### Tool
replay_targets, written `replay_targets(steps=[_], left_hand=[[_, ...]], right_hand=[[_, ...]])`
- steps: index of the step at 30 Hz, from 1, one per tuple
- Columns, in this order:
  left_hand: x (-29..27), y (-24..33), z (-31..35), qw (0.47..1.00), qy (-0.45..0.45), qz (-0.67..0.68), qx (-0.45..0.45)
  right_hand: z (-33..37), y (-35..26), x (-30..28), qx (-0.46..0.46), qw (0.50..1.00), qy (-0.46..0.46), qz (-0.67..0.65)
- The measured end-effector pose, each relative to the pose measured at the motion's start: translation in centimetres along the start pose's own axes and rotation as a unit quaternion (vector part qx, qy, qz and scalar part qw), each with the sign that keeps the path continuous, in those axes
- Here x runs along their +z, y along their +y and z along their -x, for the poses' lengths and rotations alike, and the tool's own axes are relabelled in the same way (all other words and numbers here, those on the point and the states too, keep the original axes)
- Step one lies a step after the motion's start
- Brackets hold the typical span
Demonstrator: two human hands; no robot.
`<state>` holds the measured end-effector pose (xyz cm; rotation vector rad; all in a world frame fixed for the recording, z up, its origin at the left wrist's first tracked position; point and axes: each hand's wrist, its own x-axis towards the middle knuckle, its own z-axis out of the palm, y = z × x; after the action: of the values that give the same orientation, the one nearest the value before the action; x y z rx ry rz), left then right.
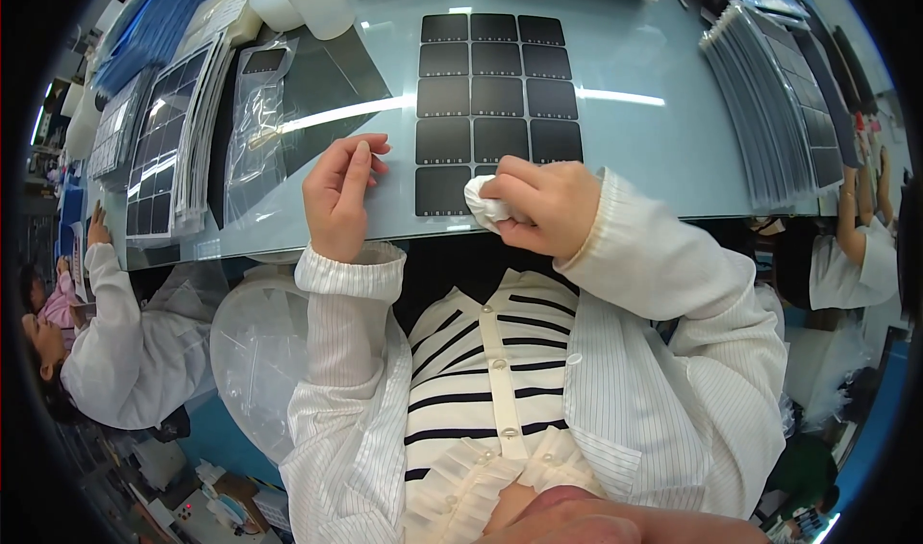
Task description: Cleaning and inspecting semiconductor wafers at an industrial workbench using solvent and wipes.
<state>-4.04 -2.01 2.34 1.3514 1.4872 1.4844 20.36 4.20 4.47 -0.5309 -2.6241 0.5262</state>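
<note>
On the glassy table lies a sheet-like grid of dark rectangular panels (499, 97), three columns wide and several rows long, with small light marks along each panel's lower edge. My right hand (553, 203) grips a crumpled white wiping cloth (481, 201) and presses it near the bottom row, covering the lower right corner of the grid. Left of the grid, my left hand (341, 196) hovers over the table's near edge. Its fingers are loosely bent and apart, with nothing seen in them.
Stacks of sleeved dark sheets stand on the left (168, 150) and right (774, 111). A clear plastic bag (258, 111) lies between the left stack and my left hand. White rolls (276, 4) stand at the back left. A co-worker in a white coat (139, 352) sits at the left.
</note>
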Motion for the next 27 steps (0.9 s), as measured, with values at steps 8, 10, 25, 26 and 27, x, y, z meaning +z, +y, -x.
replay_targets(steps=[8, 10, 25, 26, 27], left_hand=[[0.6, 0.2, -0.1, 0.999, -0.001, -0.031, 0.017], [0.6, 0.2, -0.1, 0.999, -0.001, -0.037, 0.028], [1.4, 0.4, -0.3, 0.939, -0.077, -0.284, 0.176], [1.5, 0.4, -0.3, 0.94, -0.08, -0.282, 0.177], [1.6, 0.4, -0.4, 0.93, -0.083, -0.304, 0.186]], right_hand=[[4.8, 14.6, -7.1, 0.232, 0.936, 0.215, 0.156], [6.4, 16.5, -8.4, 0.267, 0.902, 0.277, 0.197], [9.3, 1.8, -7.8, 0.424, 0.678, 0.098, -0.593], [9.0, 1.2, -7.8, 0.414, 0.646, 0.083, -0.636], [8.4, 0.7, -7.8, 0.426, 0.625, 0.087, -0.648]])
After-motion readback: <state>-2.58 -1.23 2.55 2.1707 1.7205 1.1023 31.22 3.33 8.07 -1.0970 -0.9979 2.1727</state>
